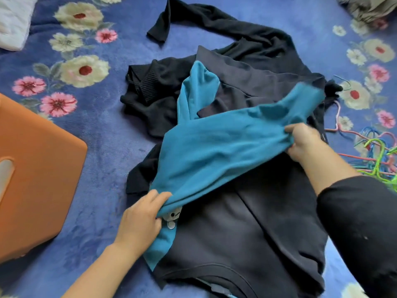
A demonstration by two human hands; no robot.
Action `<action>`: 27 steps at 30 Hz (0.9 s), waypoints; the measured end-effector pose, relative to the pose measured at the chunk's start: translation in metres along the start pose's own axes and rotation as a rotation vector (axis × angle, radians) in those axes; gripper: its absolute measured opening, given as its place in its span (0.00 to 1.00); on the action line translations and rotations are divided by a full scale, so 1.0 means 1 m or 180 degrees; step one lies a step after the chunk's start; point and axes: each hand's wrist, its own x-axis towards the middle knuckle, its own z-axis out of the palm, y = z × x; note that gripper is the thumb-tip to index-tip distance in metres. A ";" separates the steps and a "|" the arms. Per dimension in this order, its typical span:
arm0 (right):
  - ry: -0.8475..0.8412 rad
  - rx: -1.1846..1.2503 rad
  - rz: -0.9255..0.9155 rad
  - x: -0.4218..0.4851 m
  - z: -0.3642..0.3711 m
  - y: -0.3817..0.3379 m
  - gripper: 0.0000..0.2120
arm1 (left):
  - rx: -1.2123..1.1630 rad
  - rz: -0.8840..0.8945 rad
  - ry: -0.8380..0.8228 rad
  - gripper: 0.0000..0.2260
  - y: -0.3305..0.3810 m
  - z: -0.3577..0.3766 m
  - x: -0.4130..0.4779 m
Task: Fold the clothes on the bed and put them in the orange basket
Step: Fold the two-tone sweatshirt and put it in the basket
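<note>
Left hand [139, 220], right hand [303, 140] both gripping teal top [214, 151], stretched over dark pile [247, 222], middle of bed [103, 130]. Advice: lift clear, lay flat, square edges before folding. Orange basket [32, 168] at left edge.

Hands: 2, the left hand [139, 220] and the right hand [305, 140].
Basket [38, 168]: 1, orange.
Teal garment [214, 147]: 1.
Dark garments: at least 2, a black sweater [247, 35] and a navy top [236, 233]; the dark piece [247, 82] between them may be a 3rd, I cannot tell.
Hangers [380, 155]: several, tangled; 3 colours, pink, blue and green; the exact number is not clear.
White cloth [12, 20]: 1.
Grey cloth [365, 7]: 1.
Blanket [96, 136]: 1.
</note>
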 end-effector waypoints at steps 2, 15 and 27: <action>0.0015 -0.0278 0.0248 -0.002 -0.013 0.020 0.20 | 0.0291 0.0111 -0.0290 0.40 -0.012 0.005 -0.013; 0.0506 -0.2591 -0.1562 -0.025 -0.076 0.047 0.15 | 0.0215 0.0034 -0.0400 0.25 -0.018 0.009 -0.056; 0.1719 -0.1381 -0.0482 -0.150 -0.196 0.215 0.18 | -0.1815 -0.2191 0.0079 0.12 0.013 -0.013 -0.060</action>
